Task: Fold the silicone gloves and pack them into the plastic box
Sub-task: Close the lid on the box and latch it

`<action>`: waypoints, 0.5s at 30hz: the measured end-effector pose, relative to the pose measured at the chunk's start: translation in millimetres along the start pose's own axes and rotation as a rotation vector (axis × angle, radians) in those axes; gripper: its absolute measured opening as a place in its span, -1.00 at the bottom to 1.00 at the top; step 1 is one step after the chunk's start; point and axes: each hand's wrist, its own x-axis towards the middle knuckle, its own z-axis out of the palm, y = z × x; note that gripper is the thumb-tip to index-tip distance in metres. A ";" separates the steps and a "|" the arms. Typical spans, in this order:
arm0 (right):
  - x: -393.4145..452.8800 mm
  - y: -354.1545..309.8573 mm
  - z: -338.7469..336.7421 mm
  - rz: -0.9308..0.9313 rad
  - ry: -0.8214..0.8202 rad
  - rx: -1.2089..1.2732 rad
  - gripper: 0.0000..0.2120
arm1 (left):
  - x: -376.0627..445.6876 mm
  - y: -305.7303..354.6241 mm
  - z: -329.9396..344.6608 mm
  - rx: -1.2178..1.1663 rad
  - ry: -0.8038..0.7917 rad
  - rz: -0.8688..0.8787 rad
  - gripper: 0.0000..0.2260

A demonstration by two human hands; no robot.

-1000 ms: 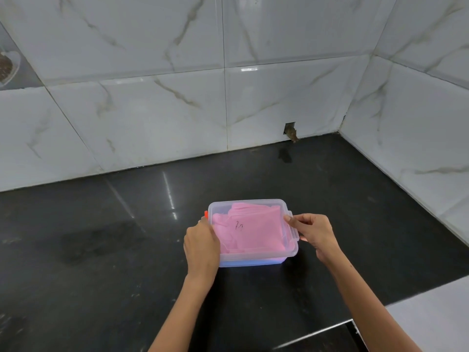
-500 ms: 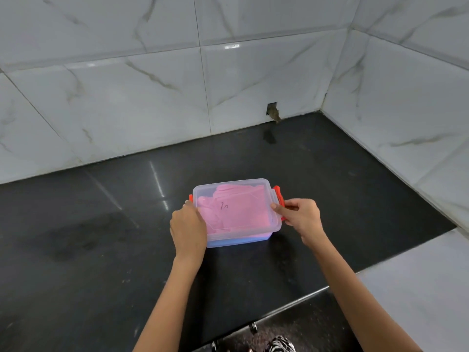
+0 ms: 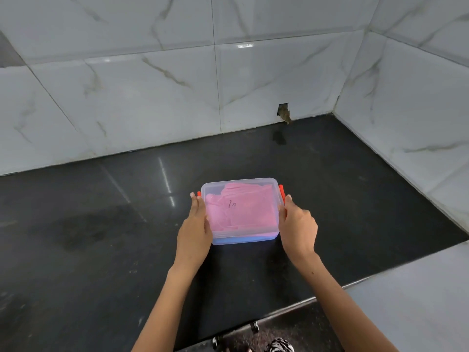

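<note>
Just one head cam here, looking forward and down from above the black table (image 3: pixel 101 250), pretty close in, facing the tiled wall corner (image 3: pixel 337 107).

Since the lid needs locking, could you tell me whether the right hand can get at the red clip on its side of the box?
Probably yes: the right hand already lies against the right red clip, with nothing between them.

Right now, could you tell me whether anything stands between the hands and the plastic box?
Nothing visible does. The left hand and right hand already rest against the plastic box's two short sides, by its orange clips. The pink gloves lie inside under the lid.
</note>
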 end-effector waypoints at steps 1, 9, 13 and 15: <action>-3.3 1.5 3.0 -0.043 -0.008 -0.007 -0.65 | -4.2 -4.9 0.6 -0.026 -0.029 0.062 -0.50; -4.9 -7.4 26.1 -0.299 -0.001 -0.099 -0.57 | -11.5 -37.4 -2.9 0.120 0.001 0.093 -0.52; -3.6 -37.0 42.8 -0.394 0.006 -0.125 -0.54 | -7.9 -59.8 -22.2 0.193 0.061 0.028 -0.54; -1.9 -56.6 52.0 -0.431 -0.021 -0.138 -0.51 | -4.5 -72.8 -34.6 0.232 0.100 -0.005 -0.54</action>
